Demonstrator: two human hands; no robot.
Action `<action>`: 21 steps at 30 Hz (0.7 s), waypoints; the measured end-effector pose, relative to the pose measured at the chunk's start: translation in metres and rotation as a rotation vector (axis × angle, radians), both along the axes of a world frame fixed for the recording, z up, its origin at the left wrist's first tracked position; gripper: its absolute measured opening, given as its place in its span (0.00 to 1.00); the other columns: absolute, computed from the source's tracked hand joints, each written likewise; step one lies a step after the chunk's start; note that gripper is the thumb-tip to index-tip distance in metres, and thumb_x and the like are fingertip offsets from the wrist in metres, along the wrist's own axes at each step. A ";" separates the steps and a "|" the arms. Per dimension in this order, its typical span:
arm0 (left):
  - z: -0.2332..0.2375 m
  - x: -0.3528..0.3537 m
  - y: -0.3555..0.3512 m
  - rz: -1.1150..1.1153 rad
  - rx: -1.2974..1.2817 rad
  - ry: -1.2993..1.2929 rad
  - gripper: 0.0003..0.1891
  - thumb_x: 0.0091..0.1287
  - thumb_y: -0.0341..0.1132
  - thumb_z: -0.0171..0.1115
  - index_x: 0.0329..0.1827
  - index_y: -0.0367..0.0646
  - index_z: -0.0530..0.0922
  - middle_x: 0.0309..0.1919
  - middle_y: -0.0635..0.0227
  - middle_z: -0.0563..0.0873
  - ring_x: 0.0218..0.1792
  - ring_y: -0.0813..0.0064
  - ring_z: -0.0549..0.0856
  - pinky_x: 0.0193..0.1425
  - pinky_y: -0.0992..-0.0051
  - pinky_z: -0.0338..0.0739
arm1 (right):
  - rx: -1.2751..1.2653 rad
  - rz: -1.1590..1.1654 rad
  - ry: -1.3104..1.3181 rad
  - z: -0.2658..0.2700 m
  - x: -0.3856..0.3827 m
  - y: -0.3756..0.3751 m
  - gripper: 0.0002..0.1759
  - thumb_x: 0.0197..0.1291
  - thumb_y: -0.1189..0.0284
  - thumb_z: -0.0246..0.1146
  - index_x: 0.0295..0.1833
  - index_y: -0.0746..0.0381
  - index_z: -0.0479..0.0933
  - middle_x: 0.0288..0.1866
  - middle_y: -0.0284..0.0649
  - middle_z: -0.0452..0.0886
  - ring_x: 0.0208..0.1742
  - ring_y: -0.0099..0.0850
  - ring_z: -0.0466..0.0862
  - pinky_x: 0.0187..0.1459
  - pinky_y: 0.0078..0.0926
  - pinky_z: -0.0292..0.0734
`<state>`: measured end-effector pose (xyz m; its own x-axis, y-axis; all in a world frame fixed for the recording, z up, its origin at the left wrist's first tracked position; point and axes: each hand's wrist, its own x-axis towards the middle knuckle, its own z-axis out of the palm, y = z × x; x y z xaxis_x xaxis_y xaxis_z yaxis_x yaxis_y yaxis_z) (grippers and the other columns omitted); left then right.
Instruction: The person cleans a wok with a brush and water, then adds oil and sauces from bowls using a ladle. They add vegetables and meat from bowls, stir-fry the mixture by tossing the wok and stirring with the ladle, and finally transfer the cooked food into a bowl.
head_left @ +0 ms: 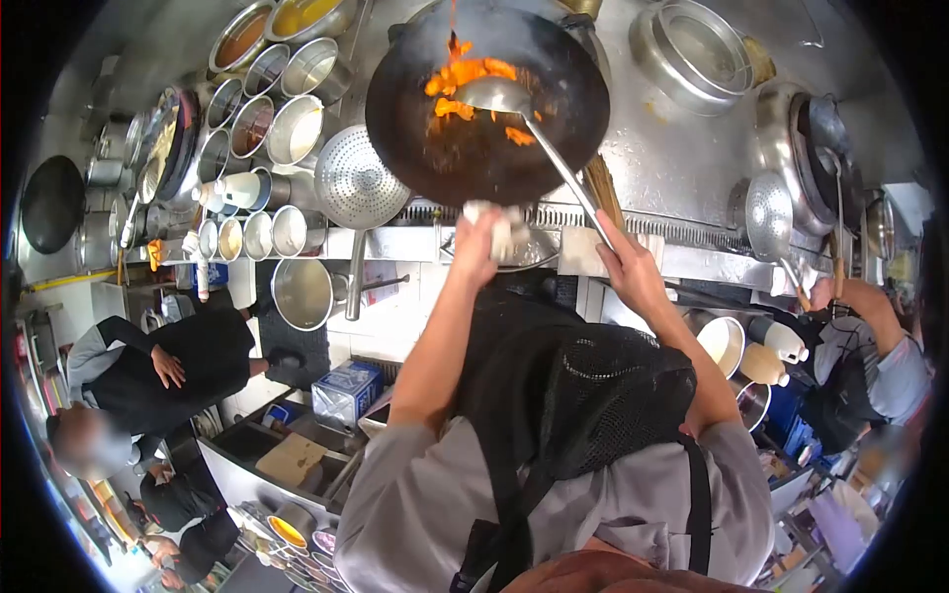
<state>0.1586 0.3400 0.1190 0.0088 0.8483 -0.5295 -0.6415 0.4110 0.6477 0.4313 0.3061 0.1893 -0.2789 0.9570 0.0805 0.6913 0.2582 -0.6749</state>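
A dark wok (pixel 415 148) sits on the range in front of me, with orange pieces of food (pixel 463 75) and a little steam in it. My right hand (pixel 633 269) is closed around the long handle of a metal ladle (pixel 496 95), whose bowl rests among the orange pieces. At the wok's near rim, my left hand (pixel 475 249) is closed on a white cloth (pixel 509 233). Whether the fingers also grip the wok through the cloth is hidden. A perforated skimmer (pixel 360 178) lies just left of the wok.
Several metal pots (pixel 297 130) of ingredients stand on the left, with a plastic bottle (pixel 237 190) among them. A bamboo brush (pixel 601 193) lies right of the wok. Stacked metal basins (pixel 697 49) stand at the back right. Co-workers stand at left (pixel 188 361) and right (pixel 870 356).
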 end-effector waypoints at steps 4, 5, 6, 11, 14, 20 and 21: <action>-0.006 -0.014 0.092 0.004 0.063 -0.022 0.10 0.70 0.29 0.63 0.51 0.39 0.76 0.41 0.59 0.87 0.40 0.63 0.90 0.36 0.61 0.87 | -0.038 -0.011 -0.013 0.042 -0.017 0.005 0.34 0.68 0.76 0.65 0.79 0.51 0.68 0.42 0.58 0.84 0.40 0.57 0.84 0.42 0.47 0.79; -0.013 -0.016 0.099 0.009 0.068 -0.041 0.10 0.70 0.29 0.63 0.51 0.39 0.76 0.41 0.59 0.87 0.40 0.63 0.90 0.36 0.61 0.87 | -0.028 -0.054 0.000 0.048 -0.021 0.009 0.34 0.68 0.77 0.65 0.78 0.52 0.69 0.42 0.58 0.84 0.39 0.56 0.85 0.42 0.46 0.79; -0.022 -0.017 0.101 0.025 0.048 -0.045 0.09 0.69 0.29 0.63 0.49 0.39 0.77 0.40 0.60 0.86 0.39 0.64 0.89 0.36 0.62 0.86 | -0.020 -0.097 0.012 0.054 -0.025 0.012 0.33 0.68 0.78 0.65 0.78 0.52 0.69 0.41 0.58 0.84 0.39 0.55 0.85 0.42 0.44 0.80; -0.042 -0.028 0.110 -0.098 0.029 -0.087 0.08 0.67 0.28 0.62 0.47 0.38 0.77 0.41 0.61 0.86 0.38 0.66 0.89 0.39 0.62 0.88 | -0.378 -0.334 -0.257 0.045 -0.018 0.045 0.30 0.74 0.74 0.60 0.79 0.59 0.67 0.57 0.60 0.85 0.52 0.41 0.88 0.56 0.34 0.79; -0.065 -0.027 0.121 -0.119 0.012 0.087 0.11 0.67 0.26 0.62 0.51 0.36 0.76 0.40 0.62 0.85 0.36 0.67 0.89 0.36 0.65 0.88 | -0.117 -0.237 -0.168 0.040 -0.058 0.089 0.30 0.73 0.74 0.61 0.78 0.58 0.68 0.56 0.62 0.85 0.52 0.42 0.88 0.57 0.35 0.79; -0.053 -0.039 0.125 -0.008 0.023 0.165 0.20 0.69 0.25 0.64 0.61 0.37 0.69 0.48 0.60 0.82 0.47 0.67 0.84 0.51 0.65 0.83 | 0.026 -0.071 -0.067 0.062 -0.221 0.231 0.29 0.70 0.73 0.61 0.77 0.58 0.70 0.34 0.56 0.82 0.27 0.37 0.79 0.37 0.34 0.77; -0.098 -0.021 0.126 0.006 0.023 0.173 0.22 0.68 0.25 0.65 0.62 0.37 0.67 0.49 0.60 0.82 0.48 0.66 0.84 0.52 0.65 0.83 | -0.003 -0.047 -0.117 0.075 -0.253 0.253 0.29 0.70 0.73 0.61 0.76 0.58 0.70 0.37 0.58 0.83 0.30 0.42 0.82 0.41 0.36 0.79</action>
<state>0.1371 0.4663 0.0214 -0.0862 0.8601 -0.5027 -0.5221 0.3907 0.7581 0.1783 0.5590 0.2641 -0.2413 0.9693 0.0472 0.7766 0.2220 -0.5895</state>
